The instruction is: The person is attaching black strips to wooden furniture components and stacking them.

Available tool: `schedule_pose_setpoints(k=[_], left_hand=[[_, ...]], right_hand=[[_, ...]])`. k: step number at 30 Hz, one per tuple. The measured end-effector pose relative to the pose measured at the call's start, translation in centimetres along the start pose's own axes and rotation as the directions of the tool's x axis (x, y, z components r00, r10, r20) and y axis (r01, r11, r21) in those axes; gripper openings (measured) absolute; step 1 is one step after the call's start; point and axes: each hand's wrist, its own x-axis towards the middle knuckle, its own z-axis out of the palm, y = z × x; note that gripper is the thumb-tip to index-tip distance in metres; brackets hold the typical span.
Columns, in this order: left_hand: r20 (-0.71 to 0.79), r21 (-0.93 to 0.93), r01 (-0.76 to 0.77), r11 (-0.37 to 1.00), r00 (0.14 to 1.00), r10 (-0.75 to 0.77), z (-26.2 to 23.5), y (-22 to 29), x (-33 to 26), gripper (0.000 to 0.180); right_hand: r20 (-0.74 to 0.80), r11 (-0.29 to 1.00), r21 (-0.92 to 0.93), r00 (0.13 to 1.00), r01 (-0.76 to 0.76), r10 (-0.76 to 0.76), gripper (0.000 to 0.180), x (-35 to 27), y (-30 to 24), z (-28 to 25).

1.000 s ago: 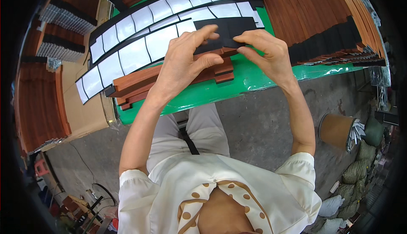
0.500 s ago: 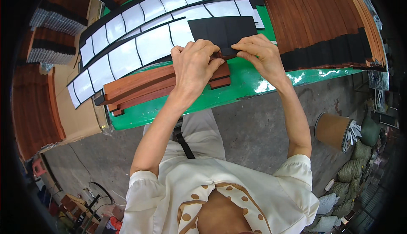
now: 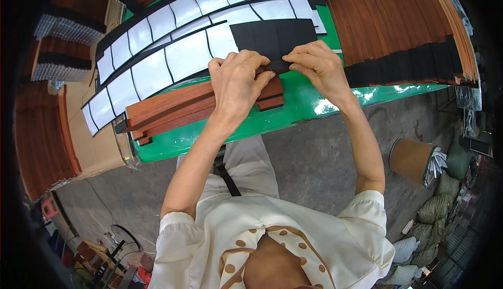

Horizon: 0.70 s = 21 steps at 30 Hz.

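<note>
My left hand (image 3: 234, 82) is closed round the right end of a long reddish-brown wooden strip (image 3: 173, 99), which has a black cover on its far left end. Across the strip's right end lies a small black piece (image 3: 280, 66), with my left fingertips at its left side. My right hand (image 3: 319, 68) pinches the right edge of that piece between thumb and fingers. Just beyond both hands is a black sheet (image 3: 275, 35) marked into panels, joined to a row of white panels (image 3: 152, 71). More wooden strips (image 3: 178, 120) lie under the held one.
A green-topped table (image 3: 309, 98) carries the work. Further white-panelled sheets (image 3: 178, 11) lie toward the back. A big stack of brown strips with black ends (image 3: 387, 22) stands at right, other stacks (image 3: 42, 126) at left. A brown drum (image 3: 410, 159) and sacks (image 3: 432, 210) sit on the floor.
The small black piece now lies flatter over the strip's end, hiding brown wood that showed beneath it. My right fingers have shifted slightly left; my left hand has hardly moved.
</note>
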Motion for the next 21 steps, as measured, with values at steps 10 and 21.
schedule_pose_setpoints(k=[10,21], left_hand=[[-0.074,-0.040,-0.034,0.999,0.997,0.031,0.2,0.1,0.0,0.020],[-0.064,-0.053,-0.088,0.995,0.994,0.084,0.2,-0.1,0.0,0.018]], right_hand=[[-0.014,1.000,0.007,1.000,0.011,-0.011,0.022,-0.1,-0.1,0.1],[0.023,0.957,0.220,0.982,-0.189,0.188,0.024,-1.2,1.2,-0.3]])
